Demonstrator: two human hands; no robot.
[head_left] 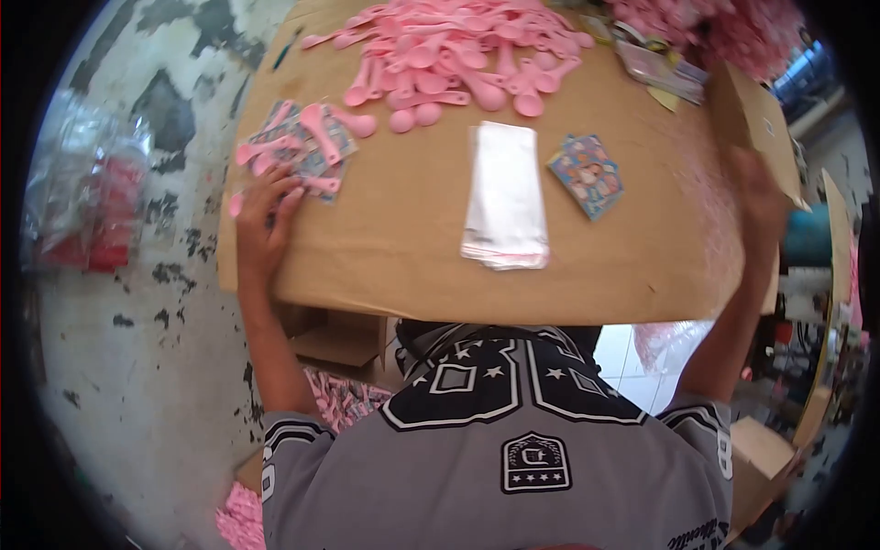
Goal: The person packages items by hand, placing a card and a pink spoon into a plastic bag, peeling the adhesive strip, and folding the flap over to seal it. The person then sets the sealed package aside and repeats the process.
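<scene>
A brown cardboard sheet [412, 247] lies in front of me as a work surface. My left hand [261, 225] rests flat at its left edge with fingers spread. The fingertips touch a small stack of printed cards with pink spoons [307, 147] on them, and one pink piece [236, 203] lies by the hand's outer side. My right hand [761, 202] is blurred at the right edge, raised against a cardboard flap [756, 119]; a translucent plastic film [706, 220] shows beside it. Whether it grips anything is unclear.
A big heap of pink plastic spoons [458, 50] covers the far side. A stack of clear sleeves [504, 197] and a printed card [587, 174] lie mid-sheet. A bag with red contents [92, 202] sits left; pink packets [344, 399] lie on the floor.
</scene>
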